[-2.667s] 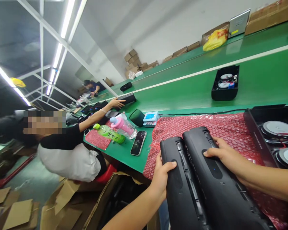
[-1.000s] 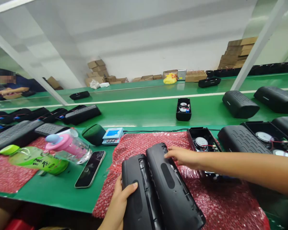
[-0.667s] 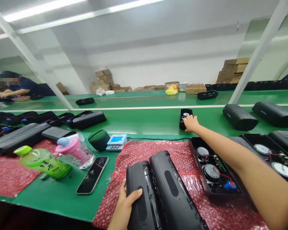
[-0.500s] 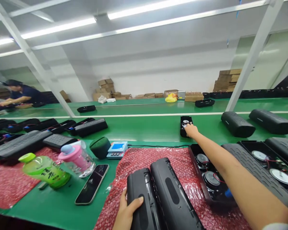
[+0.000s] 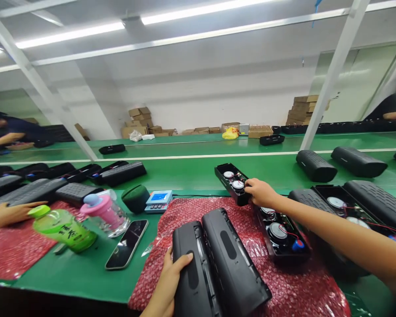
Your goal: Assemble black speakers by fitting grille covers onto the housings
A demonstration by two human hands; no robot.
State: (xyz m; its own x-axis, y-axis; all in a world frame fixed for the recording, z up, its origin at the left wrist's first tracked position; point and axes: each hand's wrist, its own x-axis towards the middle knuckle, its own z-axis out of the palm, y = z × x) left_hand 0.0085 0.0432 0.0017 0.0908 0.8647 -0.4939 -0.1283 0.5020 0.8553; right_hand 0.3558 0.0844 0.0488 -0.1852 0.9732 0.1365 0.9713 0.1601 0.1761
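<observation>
My left hand (image 5: pixel 170 281) grips the edge of a black speaker shell (image 5: pixel 188 246), its thumb on top and its other fingers partly hidden behind. Touching or close beside that shell lies a second black shell (image 5: pixel 231 251) on red bubble wrap (image 5: pixel 188 210). My right hand (image 5: pixel 262 192) is closed on the near end of an open speaker housing (image 5: pixel 231 180), which shows two round drivers and thin wires. Under my right forearm, another open speaker housing (image 5: pixel 280 231) with drivers and a blue connector rests on the wrap.
Left of the wrap are a phone (image 5: pixel 127 244), a green bottle (image 5: pixel 64 231), a pink-lidded cup (image 5: pixel 107 213) and a small blue-screened device (image 5: pixel 158 201). Another person's hand (image 5: pixel 15 215) reaches in at far left. More speakers (image 5: pixel 317 165) stand on the green belt (image 5: pixel 178 176).
My right hand has brought the open speaker housing off the belt towards me, turning it slantwise. My left hand keeps its grip. Another person's hand has appeared at the left.
</observation>
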